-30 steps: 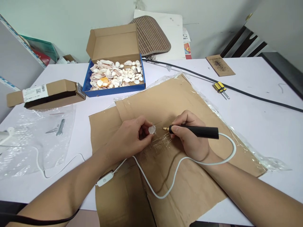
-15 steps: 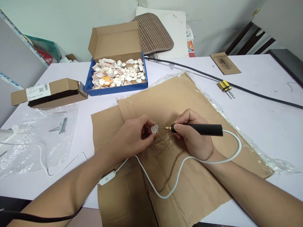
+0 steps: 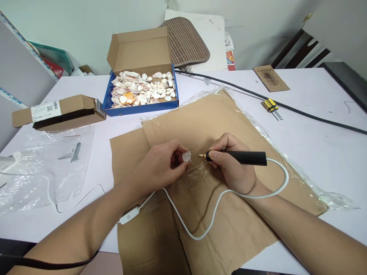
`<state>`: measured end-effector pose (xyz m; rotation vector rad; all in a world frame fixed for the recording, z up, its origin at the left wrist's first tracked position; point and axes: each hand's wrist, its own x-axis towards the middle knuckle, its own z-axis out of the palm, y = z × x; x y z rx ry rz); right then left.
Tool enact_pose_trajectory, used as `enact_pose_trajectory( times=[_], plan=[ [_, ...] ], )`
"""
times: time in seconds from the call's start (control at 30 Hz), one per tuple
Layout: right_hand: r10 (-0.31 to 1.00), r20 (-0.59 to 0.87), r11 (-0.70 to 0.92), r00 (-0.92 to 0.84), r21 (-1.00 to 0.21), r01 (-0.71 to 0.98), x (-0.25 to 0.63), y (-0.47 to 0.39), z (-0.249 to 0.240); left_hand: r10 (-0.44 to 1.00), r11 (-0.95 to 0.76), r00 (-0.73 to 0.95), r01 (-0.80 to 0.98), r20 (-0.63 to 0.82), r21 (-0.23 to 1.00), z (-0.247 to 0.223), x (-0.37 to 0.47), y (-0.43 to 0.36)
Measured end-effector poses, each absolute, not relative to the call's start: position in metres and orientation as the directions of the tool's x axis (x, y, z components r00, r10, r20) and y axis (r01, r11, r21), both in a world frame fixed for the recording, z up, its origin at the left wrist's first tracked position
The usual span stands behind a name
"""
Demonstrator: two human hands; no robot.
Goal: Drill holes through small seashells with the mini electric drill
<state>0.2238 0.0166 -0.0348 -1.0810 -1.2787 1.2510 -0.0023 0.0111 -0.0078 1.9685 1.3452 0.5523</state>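
Note:
Over the brown cardboard (image 3: 229,221), my left hand (image 3: 166,162) pinches a small white shell (image 3: 186,156) between thumb and fingertips. My right hand (image 3: 233,162) holds a black pen-shaped drill (image 3: 249,157) almost level, its thumb and fingers closed round the front end. The drill's thin bit points left and its tip meets the face of the shell. A white cable (image 3: 197,238) runs from the back of the drill, loops across the cardboard and passes under my left forearm near a white inline switch (image 3: 129,215).
An open blue box (image 3: 140,110) of shells stands at the back. At left are a long carton (image 3: 69,112) and a plastic bag (image 3: 43,152) with a small wrench (image 3: 75,152). Yellow-handled screwdrivers (image 3: 270,104) lie by a black cable (image 3: 309,116) at right.
The drill and my right hand have shifted slightly left, towards the shell. My left hand keeps its pinch on the shell, nearly still. The view has moved a little.

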Motion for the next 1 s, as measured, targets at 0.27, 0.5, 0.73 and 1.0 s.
enact_pose_trajectory(
  times=[0.27, 0.5, 0.73, 1.0],
  plan=[
    [0.992, 0.079, 0.075, -0.100, -0.996, -0.041, 0.2240, 0.0169, -0.0371, 0.927, -0.227, 0.373, 0.639, -0.039, 0.735, -0.0057, -0.0018, 0.0109],
    [0.992, 0.072, 0.069, -0.103, -0.997, -0.033, 0.2243, 0.0157, -0.0351, 0.928, -0.213, 0.366, 0.662, -0.062, 0.718, -0.0047, -0.0012, 0.0111],
    [0.993, 0.064, 0.062, -0.100, -0.998, -0.026, 0.2238, 0.0160, -0.0339, 0.931, -0.201, 0.359, 0.664, -0.071, 0.720, -0.0051, -0.0017, 0.0109],
    [0.993, 0.067, 0.065, -0.094, -0.998, -0.026, 0.2239, 0.0147, -0.0337, 0.936, -0.170, 0.342, 0.651, -0.087, 0.740, -0.0036, 0.0001, 0.0104]
  ],
)
